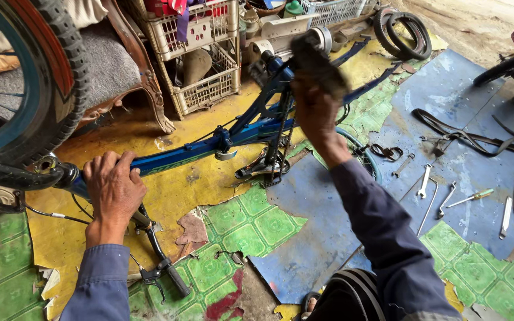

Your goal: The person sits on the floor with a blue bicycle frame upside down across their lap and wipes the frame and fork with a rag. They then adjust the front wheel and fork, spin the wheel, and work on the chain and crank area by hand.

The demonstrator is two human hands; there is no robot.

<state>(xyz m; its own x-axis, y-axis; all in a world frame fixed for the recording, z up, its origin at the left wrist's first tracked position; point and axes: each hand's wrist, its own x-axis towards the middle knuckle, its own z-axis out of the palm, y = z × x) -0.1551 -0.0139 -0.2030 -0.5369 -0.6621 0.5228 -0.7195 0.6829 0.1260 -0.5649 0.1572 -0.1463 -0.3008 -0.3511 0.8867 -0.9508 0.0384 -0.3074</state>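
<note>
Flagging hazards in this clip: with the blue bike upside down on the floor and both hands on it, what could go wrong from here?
1. The right hand grips the pedal right above the chain; if it slips, fingers could get caught.
2. The left hand alone steadies the blue bike frame, so it may tip over.
3. Wrenches and a screwdriver lie loose nearby, a possible tripping hazard.
</note>
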